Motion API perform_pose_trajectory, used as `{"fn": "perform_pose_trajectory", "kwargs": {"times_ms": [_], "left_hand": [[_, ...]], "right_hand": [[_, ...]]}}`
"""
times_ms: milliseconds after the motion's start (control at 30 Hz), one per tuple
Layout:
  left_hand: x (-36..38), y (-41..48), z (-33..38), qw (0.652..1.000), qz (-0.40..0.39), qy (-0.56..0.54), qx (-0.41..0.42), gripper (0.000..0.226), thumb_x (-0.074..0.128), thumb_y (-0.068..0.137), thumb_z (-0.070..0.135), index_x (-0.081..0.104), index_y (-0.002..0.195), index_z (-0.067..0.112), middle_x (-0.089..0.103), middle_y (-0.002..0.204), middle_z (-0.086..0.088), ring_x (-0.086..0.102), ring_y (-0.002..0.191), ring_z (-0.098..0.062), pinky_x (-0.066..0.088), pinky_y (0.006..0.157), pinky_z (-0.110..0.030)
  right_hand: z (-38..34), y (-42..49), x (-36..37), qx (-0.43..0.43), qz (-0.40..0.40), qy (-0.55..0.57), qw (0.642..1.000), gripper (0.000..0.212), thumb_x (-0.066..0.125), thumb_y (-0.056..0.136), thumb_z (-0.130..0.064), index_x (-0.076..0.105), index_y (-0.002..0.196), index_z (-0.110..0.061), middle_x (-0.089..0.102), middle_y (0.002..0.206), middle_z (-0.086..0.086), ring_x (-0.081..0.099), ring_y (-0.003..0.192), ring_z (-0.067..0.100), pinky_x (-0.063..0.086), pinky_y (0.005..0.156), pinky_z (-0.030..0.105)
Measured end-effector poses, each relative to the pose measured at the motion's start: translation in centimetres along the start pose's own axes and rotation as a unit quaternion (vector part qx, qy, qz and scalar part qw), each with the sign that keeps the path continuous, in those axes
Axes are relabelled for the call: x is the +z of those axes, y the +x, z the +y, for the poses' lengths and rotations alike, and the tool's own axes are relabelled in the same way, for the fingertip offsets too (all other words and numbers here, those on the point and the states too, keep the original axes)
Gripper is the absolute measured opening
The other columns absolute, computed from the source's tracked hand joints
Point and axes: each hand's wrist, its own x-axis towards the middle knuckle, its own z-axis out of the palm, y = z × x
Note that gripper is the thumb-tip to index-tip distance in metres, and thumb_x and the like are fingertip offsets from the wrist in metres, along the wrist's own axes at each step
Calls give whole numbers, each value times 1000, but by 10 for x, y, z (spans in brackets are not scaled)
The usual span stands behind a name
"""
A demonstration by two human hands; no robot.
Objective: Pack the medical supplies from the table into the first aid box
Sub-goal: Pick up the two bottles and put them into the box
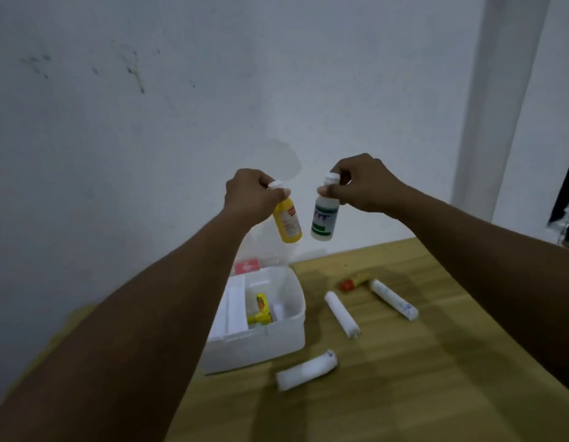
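Two bare forearms reach forward from the bottom corners, both hands raised in front of a pale, scuffed wall (149, 90). The left hand (252, 194) is closed around the white cap of a yellow bottle (288, 222), which hangs below the fist with its base tilted slightly right. Just beside it, not touching, the right hand (361, 186) pinches the white cap of a white bottle with a green label (324, 215) between thumb and fingers; this bottle also hangs in the air, almost upright.

Below the hands stands a wooden table (420, 362). Toward its left side, partly hidden by the left forearm, sits the white first aid box (260, 342), open, its raised lid showing a red patch with a white cross. Inside lie white dividers or packets and a small yellow packet (260, 311).

To the right of the box, on the bare tabletop, lie three white bandage rolls: one (305, 370) near the box's front corner, one (342, 314) further back, and one (393, 299) further right. Behind them rests a small yellow tube with a red cap (353, 281).
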Motion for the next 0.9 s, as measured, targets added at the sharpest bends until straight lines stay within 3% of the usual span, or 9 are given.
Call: {"fn": "perform_pose_trajectory", "kwargs": {"times_ms": [200,300,467,667,900], "left_hand": [[-28,-26,-53,999,-33,-24,-32,22,89,73,22,75,88,13,76,85,-9,75,81,-26,63,79,-45],[-24,-31,-72,997,-70,-29,-35,24,88,73,17,76,92,10,77,84,-10,76,81,-26,64,78,-39],[-7,-31,-88,992,-122,-13,-22,23,88,72,16,77,92,12,77,85,-7,76,81,-22,63,74,-33],[10,-29,-104,979,-186,76,20,24,87,74,17,79,97,15,77,92,0,71,85,-13,53,68,-19],[13,-30,-115,966,-233,115,16,29,87,75,19,81,103,20,78,97,6,68,88,-7,50,72,-20]], "right_hand": [[-26,-26,62,-9,-72,27,997,30,78,79,-37,73,88,-9,76,84,6,72,77,18,57,75,38],[-21,-35,88,-17,-102,8,995,30,80,76,-38,75,89,-11,75,88,5,69,82,18,57,77,40],[-10,-44,116,-11,-151,-9,988,26,82,74,-33,76,91,-14,73,86,2,66,80,17,53,67,30],[6,-55,137,-16,-179,-48,982,25,82,73,-29,77,92,-14,74,88,5,64,78,19,51,68,34],[5,-58,143,-10,-166,-33,986,34,82,73,-25,73,105,-17,73,102,1,66,89,18,57,79,34]]}}
